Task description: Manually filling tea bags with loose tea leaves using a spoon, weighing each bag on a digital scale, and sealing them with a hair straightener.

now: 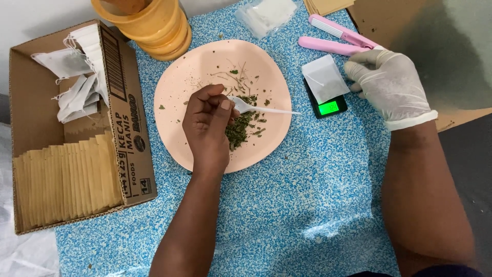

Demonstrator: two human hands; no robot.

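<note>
dried green herb flakes (pixel 240 127) sit heaped near the middle of the pink plate (pixel 177 102), right under the bare left hand (pixel 207 123), whose fingers are curled tight around a white plastic spoon (pixel 261 108), its handle pointing right across the plate. just beside the plate, a small white sachet (pixel 324 78) rests on a little black scale (pixel 330 106) with a green lit display, and the gloved right hand (pixel 389 87) touches the sachet's edge with loosely bent fingers, gripping nothing. behind it a pink sealer (pixel 335 40); far left on the blue speckled desk (pixel 307 205), a cardboard box (pixel 125 118) of sachets.
</note>
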